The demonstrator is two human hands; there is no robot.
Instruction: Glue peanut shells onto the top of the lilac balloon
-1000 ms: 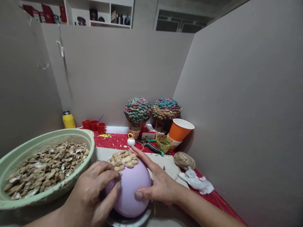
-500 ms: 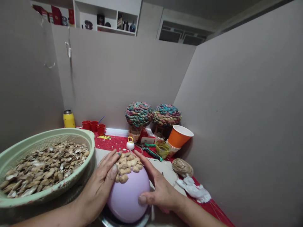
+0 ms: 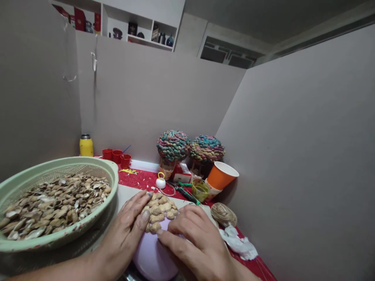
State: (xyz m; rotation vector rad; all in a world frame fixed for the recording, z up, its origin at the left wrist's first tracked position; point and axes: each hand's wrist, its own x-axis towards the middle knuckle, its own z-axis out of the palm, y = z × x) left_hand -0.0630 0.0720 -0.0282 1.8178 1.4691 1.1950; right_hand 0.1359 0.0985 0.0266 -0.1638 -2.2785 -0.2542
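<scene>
Two hands cup a smooth, round lilac balloon (image 3: 155,255) topped with tan, knobbly peanut shells (image 3: 159,208).
The left hand (image 3: 124,232) lies nearly flat, fingers extended, against the shells and the balloon's near-left side, gripping nothing; the right hand (image 3: 197,244) is half-curled, its thumb tip by the lowest shells, and whether it pinches one cannot be told. The balloon sits between both palms, over a shiny metal bowl (image 3: 132,275); left of the left hand stands a pale-green plastic colander (image 3: 113,167) of loose brown shells (image 3: 61,208).
</scene>
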